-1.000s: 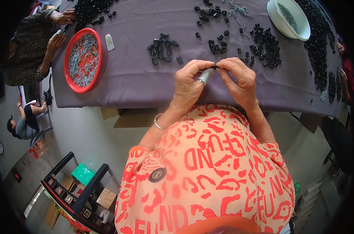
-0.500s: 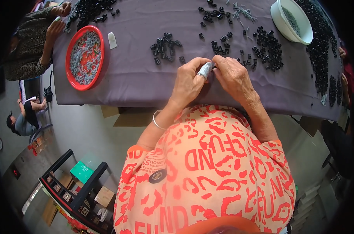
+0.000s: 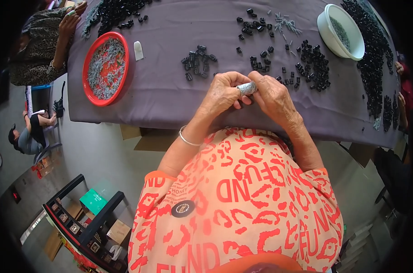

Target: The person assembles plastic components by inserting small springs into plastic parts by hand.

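Both hands meet above the near part of the cloth-covered table. My left hand (image 3: 221, 94) has its fingers closed, and a pale, worn wrap (image 3: 247, 88) covers its thumb. The thumb points toward my right hand (image 3: 275, 99), whose fingers are curled in against it. Whatever sits between the fingertips is hidden. Just beyond the left hand lies a loose group of small black cylindrical parts (image 3: 197, 60). Farther to the right are more black parts (image 3: 313, 64), spread in a larger cluster.
A red basin (image 3: 85, 75) with thin grey pins stands at the left, beside a white finger cover (image 3: 138, 51). Some grey pins (image 3: 286, 22) lie at the far side. A white bowl (image 3: 324, 32) and a long black heap (image 3: 369, 77) are at right. Another person (image 3: 38, 50) works at left.
My hands have come slightly nearer to me. The wrapped left thumb has turned from slanting upward to nearly level. A dark bit glimpsed between the fingertips is now out of sight.
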{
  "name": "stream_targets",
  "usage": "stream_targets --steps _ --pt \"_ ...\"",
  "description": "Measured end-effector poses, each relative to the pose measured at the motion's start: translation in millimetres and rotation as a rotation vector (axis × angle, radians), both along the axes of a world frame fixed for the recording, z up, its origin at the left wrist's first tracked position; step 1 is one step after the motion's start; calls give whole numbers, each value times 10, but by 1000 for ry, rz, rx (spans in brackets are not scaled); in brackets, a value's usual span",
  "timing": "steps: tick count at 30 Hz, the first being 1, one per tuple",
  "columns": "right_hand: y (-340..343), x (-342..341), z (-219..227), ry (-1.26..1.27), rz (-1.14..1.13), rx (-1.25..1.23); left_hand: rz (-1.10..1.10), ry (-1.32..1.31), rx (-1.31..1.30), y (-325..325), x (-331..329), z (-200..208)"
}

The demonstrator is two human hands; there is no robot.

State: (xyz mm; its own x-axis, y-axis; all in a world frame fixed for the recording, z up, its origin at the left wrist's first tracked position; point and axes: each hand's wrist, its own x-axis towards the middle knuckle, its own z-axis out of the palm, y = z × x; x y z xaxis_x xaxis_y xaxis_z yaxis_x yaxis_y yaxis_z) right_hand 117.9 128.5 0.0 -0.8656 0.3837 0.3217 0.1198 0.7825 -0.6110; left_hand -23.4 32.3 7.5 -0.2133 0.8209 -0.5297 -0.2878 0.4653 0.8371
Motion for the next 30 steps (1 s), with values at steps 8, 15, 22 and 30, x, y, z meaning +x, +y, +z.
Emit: stream_targets --steps 8,15,22,30 --pt "-77 -152 164 122 26 -8 39 -63 181 -40 -39 -119" --pt "-114 -475 -28 144 170 3 0 332 267 -243 -79 -636" --pt "-127 -465 -94 112 162 -26 -177 751 347 -162 -37 -543" --pt "25 -300 -14 224 44 -136 -94 379 166 -31 -32 -203"
